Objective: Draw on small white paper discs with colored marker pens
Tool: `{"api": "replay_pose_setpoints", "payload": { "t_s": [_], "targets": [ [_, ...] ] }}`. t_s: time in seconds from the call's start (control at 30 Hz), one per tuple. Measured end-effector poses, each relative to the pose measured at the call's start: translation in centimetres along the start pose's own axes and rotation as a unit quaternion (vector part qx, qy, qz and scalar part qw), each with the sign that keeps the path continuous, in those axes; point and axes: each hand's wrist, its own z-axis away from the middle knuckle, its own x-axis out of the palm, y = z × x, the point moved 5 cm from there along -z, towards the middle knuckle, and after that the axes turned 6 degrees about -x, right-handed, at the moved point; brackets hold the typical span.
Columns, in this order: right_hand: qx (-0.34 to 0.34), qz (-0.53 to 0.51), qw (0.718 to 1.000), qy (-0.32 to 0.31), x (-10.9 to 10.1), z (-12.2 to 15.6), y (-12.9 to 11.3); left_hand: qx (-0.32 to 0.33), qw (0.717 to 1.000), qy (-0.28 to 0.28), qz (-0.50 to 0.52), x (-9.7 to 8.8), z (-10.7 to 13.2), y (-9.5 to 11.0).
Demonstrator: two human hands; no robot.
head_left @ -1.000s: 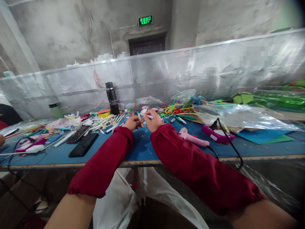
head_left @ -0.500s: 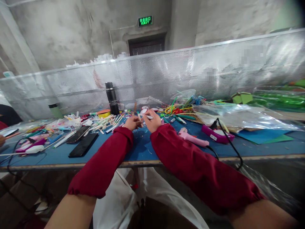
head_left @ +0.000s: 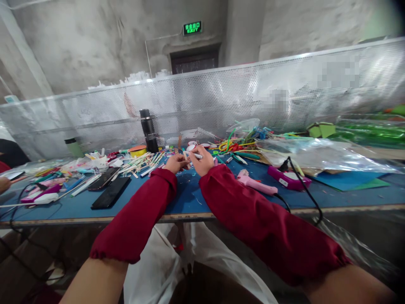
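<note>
Over the middle of the blue table, both my hands work close together. My right hand is closed round a white marker pen, its tip end pointing left toward the other hand. A small, thin wooden stick stands up between the fingers of my left hand, which pinch it. The pen tip is too small to tell whether it touches the stick. Red sleeves cover both forearms. Left of my left hand lies a pile of pale sticks.
Two black phones lie at left, with a black bottle behind. A pink glue gun and a purple box with a cord sit at right. Colourful craft strips lie behind. Another person's hand shows far left.
My hands, the marker pen and the stick stay nearly in place. The other person's hand at the far left edge has shifted slightly into view.
</note>
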Motion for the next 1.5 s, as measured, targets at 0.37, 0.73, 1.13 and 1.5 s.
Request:
{"api": "replay_pose_setpoints", "payload": {
  "t_s": [0.37,0.73,1.13,1.5],
  "targets": [
    [0.000,0.005,1.000,-0.003,0.02,0.05,-0.16,0.009,1.000,-0.005,0.000,-0.09,-0.30,-0.31],
    [0.011,0.001,1.000,0.002,0.04,0.06,0.01,0.006,1.000,-0.001,0.000,-0.10,-0.27,-0.28],
    [0.006,0.001,1.000,-0.008,0.09,0.08,-0.17,0.015,1.000,-0.012,-0.003,-0.15,-0.59,-0.60],
    [0.005,0.012,1.000,0.003,-0.05,-0.02,-0.02,0.018,1.000,-0.007,0.005,-0.08,-0.34,-0.28]
  ]
}}
